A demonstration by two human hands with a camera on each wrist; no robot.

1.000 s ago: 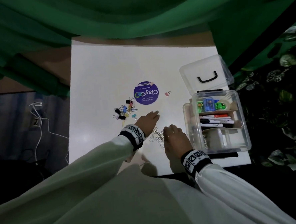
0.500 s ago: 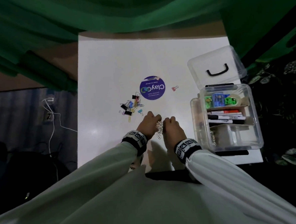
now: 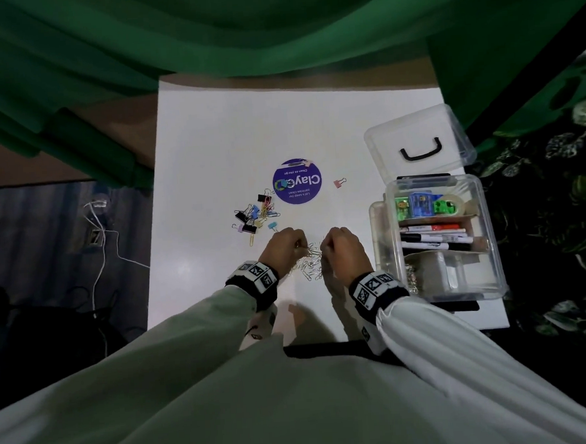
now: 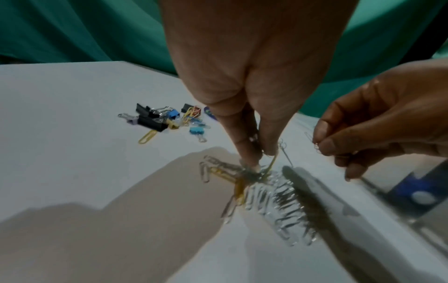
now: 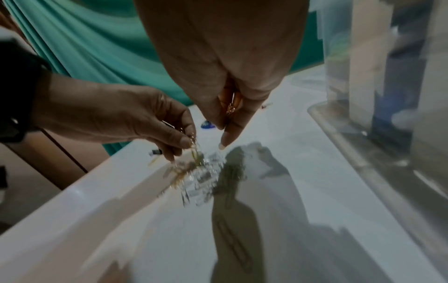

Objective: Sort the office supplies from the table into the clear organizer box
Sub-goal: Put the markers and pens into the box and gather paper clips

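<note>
paper clips (image 4: 274, 193) – small, light, slippery wire, tangle easy | under and between both hands on counter (image 3: 211, 141) | left hand (image 3: 284, 248) pinches some | right hand (image 3: 341, 249) pinches a few | best scoop a bunch

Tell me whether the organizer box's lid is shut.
No: the clear lid lies flipped open behind the organizer box, its black handle showing.
</note>
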